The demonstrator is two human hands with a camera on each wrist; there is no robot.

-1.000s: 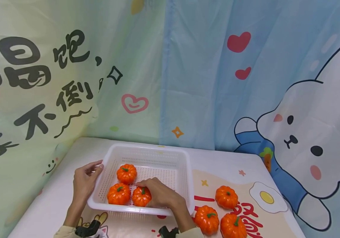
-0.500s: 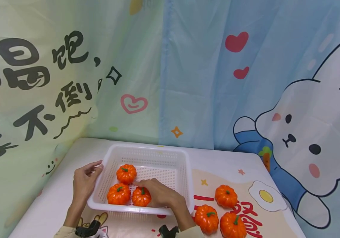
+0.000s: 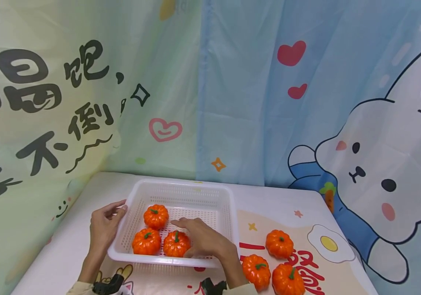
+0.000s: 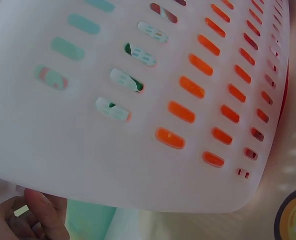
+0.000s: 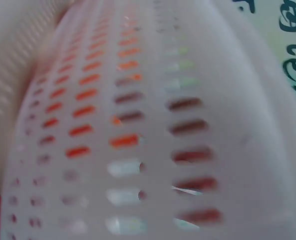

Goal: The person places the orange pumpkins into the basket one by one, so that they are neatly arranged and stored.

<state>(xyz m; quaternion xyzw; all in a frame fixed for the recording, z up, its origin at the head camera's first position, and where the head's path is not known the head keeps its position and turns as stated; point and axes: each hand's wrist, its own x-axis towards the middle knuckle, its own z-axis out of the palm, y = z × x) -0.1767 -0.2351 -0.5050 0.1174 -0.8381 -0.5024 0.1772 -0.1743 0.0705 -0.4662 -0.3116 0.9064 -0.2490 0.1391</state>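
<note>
Right hand (image 3: 201, 237): your grip is wide, inside the basket; thumb low by the front-right pumpkin, index finger stretched out past it toward the middle. Touching or just beside, can't tell.
Front-right pumpkin (image 3: 176, 244): orange, green stem up, on the basket floor near the front wall, left of your right palm.
Left hand (image 3: 104, 223): your grip is at the basket's left rim, fingertips touching it from outside; pinching or only resting, can't tell.
Basket (image 3: 210, 200): white, slotted, upright on the counter in front of you.
Front-left pumpkin (image 3: 146, 241): in the basket, near the front-left corner, beside the front-right one, stem up.
Rear pumpkin (image 3: 156, 217): in the basket, behind those two, toward the left wall.
Wrist views: slotted basket side fills both, orange showing through the slots; your right one is blurred.
Sleeves: pale cuffs, with a black strap (image 3: 109, 284) on your left wrist and another black piece (image 3: 213, 287) on your right.
Counter pumpkins: three, to the right of the basket; far one (image 3: 279, 244), near-left one (image 3: 256, 271), near-right one (image 3: 288, 280).
Counter (image 3: 269, 200): white cover, printed fried egg (image 3: 329, 244), red lettering.
Backdrop (image 3: 232, 102): green-blue curtain, hearts, black writing, big white rabbit (image 3: 376, 172) at right.
</note>
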